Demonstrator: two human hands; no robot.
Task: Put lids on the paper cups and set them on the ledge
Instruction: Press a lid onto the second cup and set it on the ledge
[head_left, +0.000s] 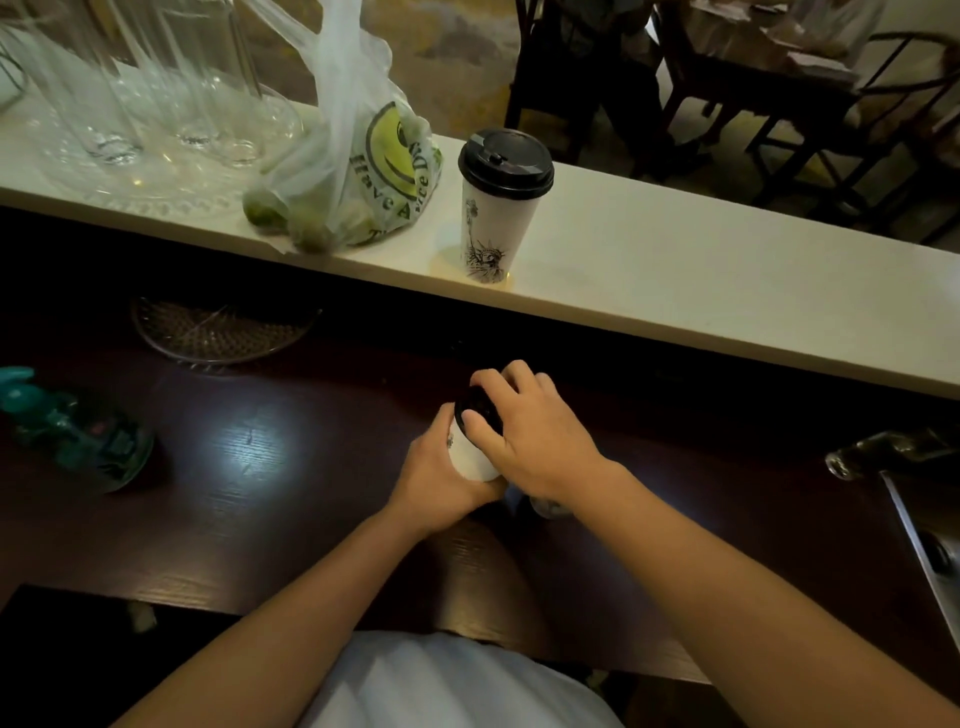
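Two paper cups: one (496, 223) ledge-side (lidded), one (470, 452) between two gripping hands

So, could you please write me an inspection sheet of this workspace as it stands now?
Surface: dark wooden counter below a pale ledge.
Job's things: one lidded paper cup upright on the ledge; a second cup on the counter with a black lid on top.
Clutter: plastic bag of green fruit and glassware on the ledge; a wire rack and a teal bottle on the counter.
Grippers: left hand wraps the second cup's body; right hand presses on its lid.
Cables: nothing seen.
Surroundings: dark chairs beyond the ledge; a metal sink edge at right.
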